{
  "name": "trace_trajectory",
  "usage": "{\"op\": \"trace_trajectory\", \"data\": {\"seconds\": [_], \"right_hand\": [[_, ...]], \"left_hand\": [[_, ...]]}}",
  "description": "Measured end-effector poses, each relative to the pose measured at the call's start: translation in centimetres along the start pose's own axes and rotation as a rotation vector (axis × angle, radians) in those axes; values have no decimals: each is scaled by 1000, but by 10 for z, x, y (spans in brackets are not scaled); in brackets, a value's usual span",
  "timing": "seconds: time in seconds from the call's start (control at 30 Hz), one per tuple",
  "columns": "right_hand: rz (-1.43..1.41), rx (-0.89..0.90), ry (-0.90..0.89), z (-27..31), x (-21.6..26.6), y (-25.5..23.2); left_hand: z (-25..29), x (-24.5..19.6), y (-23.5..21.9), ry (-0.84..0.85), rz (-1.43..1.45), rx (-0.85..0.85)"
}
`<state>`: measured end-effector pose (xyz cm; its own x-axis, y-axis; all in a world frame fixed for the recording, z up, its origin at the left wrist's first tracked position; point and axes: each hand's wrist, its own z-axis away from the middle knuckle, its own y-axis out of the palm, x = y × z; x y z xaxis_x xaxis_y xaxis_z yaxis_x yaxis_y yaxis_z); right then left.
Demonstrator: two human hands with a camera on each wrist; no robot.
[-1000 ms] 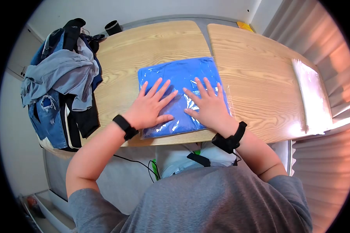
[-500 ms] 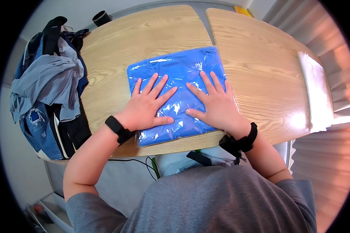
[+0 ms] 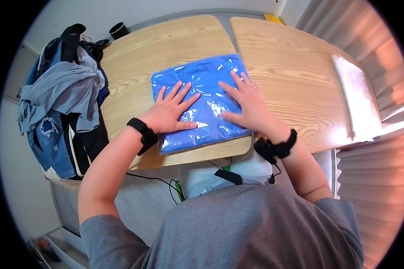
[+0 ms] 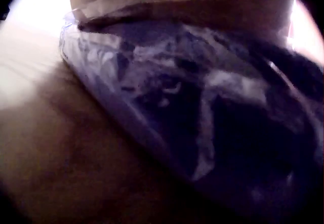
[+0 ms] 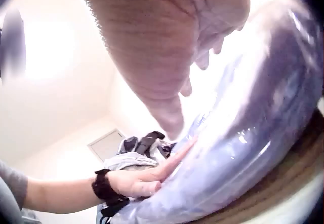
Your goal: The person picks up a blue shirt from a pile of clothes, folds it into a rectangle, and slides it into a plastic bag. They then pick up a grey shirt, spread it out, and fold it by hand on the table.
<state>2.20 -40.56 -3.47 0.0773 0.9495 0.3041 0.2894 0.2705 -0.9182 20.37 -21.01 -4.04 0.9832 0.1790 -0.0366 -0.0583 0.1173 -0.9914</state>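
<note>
A folded blue garment in a clear, shiny plastic bag [image 3: 206,107] lies flat on the wooden table. My left hand [image 3: 168,114] rests palm down on its left part, fingers spread and thumb pointing right. On the right part is my right hand [image 3: 251,107], its fingers straight and pointing away from me. From the right wrist view, the right palm [image 5: 162,47] arches over the bag, and the left hand lies flat on the far side. Dark and blurred, the left wrist view shows the bag's edge [image 4: 116,107] below the left hand [image 4: 177,1].
A heap of clothes [image 3: 58,94], with jeans and a grey shirt, lies at the table's left side. Glossy clear plastic bags [image 3: 357,98] lie at the right edge. A gap splits the two tabletops [image 3: 292,80]. A black bin [image 3: 119,30] stands beyond the table.
The right hand has turned slightly, its fingers now closer together and farther up the bag. The left hand stays spread on the bag. The head view has shifted a little.
</note>
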Motion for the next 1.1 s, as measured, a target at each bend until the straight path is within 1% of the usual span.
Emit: {"op": "trace_trajectory", "data": {"seconds": [0.03, 0.07, 0.1, 0.17, 0.2, 0.23, 0.27, 0.3, 0.33, 0.37, 0.43, 0.47, 0.53, 0.6, 0.63, 0.67, 0.7, 0.73, 0.77, 0.8, 0.83, 0.87, 0.9, 0.97, 1.03, 1.1], "right_hand": [[14, -15, -46, 6, 1, -11], [-60, 32, -63, 19, 4, -20], [-161, 147, -14, 30, 8, -29], [-38, 145, 6, 49, 7, -26], [-41, 141, 0, 53, 2, -21], [-84, 68, -1, 56, -4, -14], [-127, -7, -1, 58, -8, -10], [-132, -14, -3, 59, -10, -8], [-230, 6, 8, 59, -13, -8], [-327, 29, 20, 59, -14, -7], [-362, 34, 34, 60, -12, -9], [-394, 40, 50, 60, -12, -9], [-425, 34, 55, 60, -16, -5], [-456, 27, 67, 61, -22, 0], [-446, 35, 25, 61, -27, 1], [-435, 42, -15, 62, -30, 0], [-433, 36, -10, 63, -32, -3], [-527, 77, 22, 64, -32, -10], [-622, 120, 53, 65, -32, -18], [-620, 118, 53, 66, -32, -24], [-716, 131, 88, 66, -30, -32], [-811, 145, 121, 65, -29, -41], [-809, 143, 117, 64, -28, -51], [-879, 138, -23, 61, -24, -72], [-861, 138, -30, 51, -18, -87], [-840, 128, -43, 32, -15, -88]], "left_hand": [[0, 1, -2, 0, 30, 14], [1, 1, -5, -13, 60, 41], [0, 5, -8, -20, 56, 39], [3, 16, -12, 15, 318, -2], [7, 19, -12, 57, 480, -208], [14, 18, -17, 53, 476, -205], [23, 14, -27, 65, 443, -322], [33, 7, -38, 79, 408, -438], [47, -11, -44, 84, 277, -484], [60, -19, -38, 23, 358, -337], [81, -48, -34, -74, 256, -162], [88, -54, -30, -77, 252, -161], [95, -59, -17, -124, 159, -284], [94, -59, -10, -133, 178, -298], [93, -58, -6, -141, 203, -317], [92, -54, 2, -135, 202, -314], [91, -47, 9, -107, 205, -360], [90, -43, 8, -79, 208, -406], [90, -40, 6, -75, 206, -406], [93, -37, 1, -165, 303, -346], [95, -35, -8, -256, 399, -286], [97, -35, -25, -200, 414, -337], [102, -32, -43, -200, 412, -342], [113, -24, -73, -311, 752, -254], [117, -11, -88, -260, 923, -301], [118, 4, -99, -269, 942, -335]]}}
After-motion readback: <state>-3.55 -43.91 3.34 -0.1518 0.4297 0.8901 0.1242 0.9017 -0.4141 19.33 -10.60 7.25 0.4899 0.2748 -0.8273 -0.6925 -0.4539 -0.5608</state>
